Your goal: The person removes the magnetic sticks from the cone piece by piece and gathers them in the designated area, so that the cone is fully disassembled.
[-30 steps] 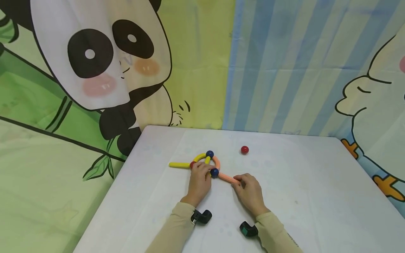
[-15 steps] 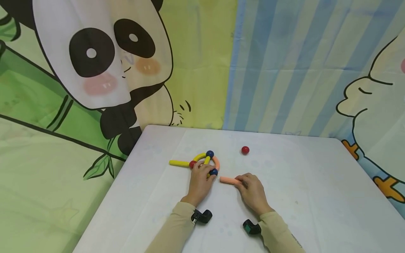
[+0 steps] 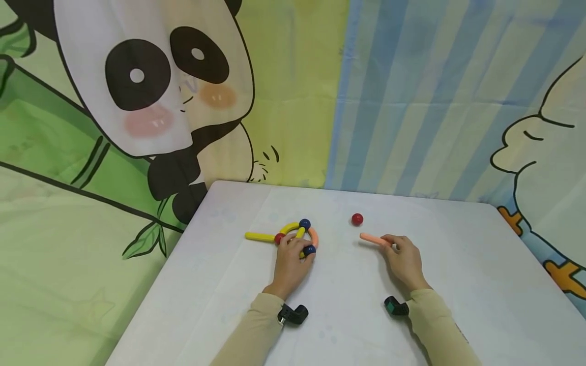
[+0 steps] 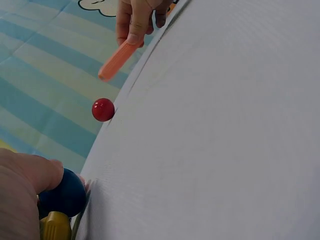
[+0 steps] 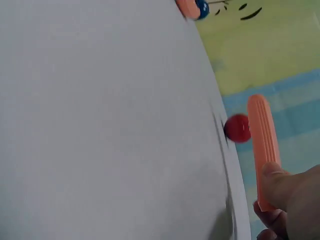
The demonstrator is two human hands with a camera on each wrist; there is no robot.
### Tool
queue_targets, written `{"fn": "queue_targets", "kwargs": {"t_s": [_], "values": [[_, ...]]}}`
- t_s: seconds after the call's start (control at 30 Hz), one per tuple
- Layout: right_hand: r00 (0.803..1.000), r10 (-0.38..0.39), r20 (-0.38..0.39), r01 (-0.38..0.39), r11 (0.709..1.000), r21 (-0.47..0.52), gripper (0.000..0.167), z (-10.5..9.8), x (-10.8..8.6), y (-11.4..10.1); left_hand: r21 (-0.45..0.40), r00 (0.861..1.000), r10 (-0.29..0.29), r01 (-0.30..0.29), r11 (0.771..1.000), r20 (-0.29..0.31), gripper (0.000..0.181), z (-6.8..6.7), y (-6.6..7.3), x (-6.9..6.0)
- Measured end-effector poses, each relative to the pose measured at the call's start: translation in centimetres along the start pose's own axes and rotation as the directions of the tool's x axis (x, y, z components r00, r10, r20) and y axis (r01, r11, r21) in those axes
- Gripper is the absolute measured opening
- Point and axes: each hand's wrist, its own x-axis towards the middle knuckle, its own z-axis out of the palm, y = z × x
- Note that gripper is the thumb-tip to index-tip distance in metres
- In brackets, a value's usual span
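Observation:
My right hand pinches one end of a straight orange magnetic stick, held above the table, thumb on its side in the right wrist view. Just beyond the stick's free end sits a loose red ball. On the left, my left hand holds the near blue ball of a ring-shaped build, its thumb against the ball. Curved yellow and orange sticks form the ring, with another blue ball at the top. A red ball joins a straight yellow stick. My fingers hide part of the ring.
The white table carries all the pieces. Behind its far edge hangs a printed cloth with a panda and stripes. Both wrists wear small black cameras.
My right hand has pulled the orange stick off the near blue ball, then carried it right and away from me, close to the loose red ball. The left hand has stayed at the ring.

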Motion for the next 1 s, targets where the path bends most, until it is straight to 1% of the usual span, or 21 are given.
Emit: {"fn": "queue_targets", "kwargs": {"t_s": [0.17,0.33,0.47,0.6,0.7,0.83,0.93,1.0], "values": [[1.000,0.009,0.021,-0.008,0.999,-0.048,0.023,-1.7,2.4,2.9,0.007,1.000,-0.011,0.011,1.000,0.014,0.025,-0.1,0.1,-0.1],[0.999,-0.018,0.048,0.023,0.995,-0.097,0.024,-2.3,4.7,4.4,0.005,1.000,-0.019,0.019,1.000,0.021,0.025,-0.3,0.2,0.1],[0.997,-0.031,0.068,0.039,0.993,-0.109,0.023,-2.3,6.1,4.8,0.006,0.999,-0.035,0.035,0.999,0.036,0.025,-0.4,0.2,0.2],[0.994,0.001,0.112,0.010,0.995,-0.100,0.029,-2.1,6.8,4.9,0.008,0.998,-0.040,0.039,0.999,0.039,0.025,-0.3,0.2,0.2],[0.992,0.010,0.127,0.004,0.994,-0.110,0.034,-2.1,7.2,5.1,0.004,0.999,-0.036,0.036,0.999,0.028,0.025,-0.2,0.2,0.1],[0.992,-0.016,0.124,0.033,0.990,-0.135,0.031,-2.0,7.8,5.3,0.004,0.999,-0.038,0.038,0.999,0.020,0.026,-0.2,0.2,0.0],[0.991,-0.025,0.131,0.045,0.988,-0.150,0.029,-2.0,8.2,5.4,0.008,0.998,-0.051,0.051,0.999,0.029,0.026,-0.2,0.2,0.0],[0.989,-0.011,0.146,0.033,0.989,-0.147,0.029,-1.9,8.3,5.4,0.011,0.998,-0.059,0.059,0.998,0.038,0.025,-0.2,0.2,0.0]]}}
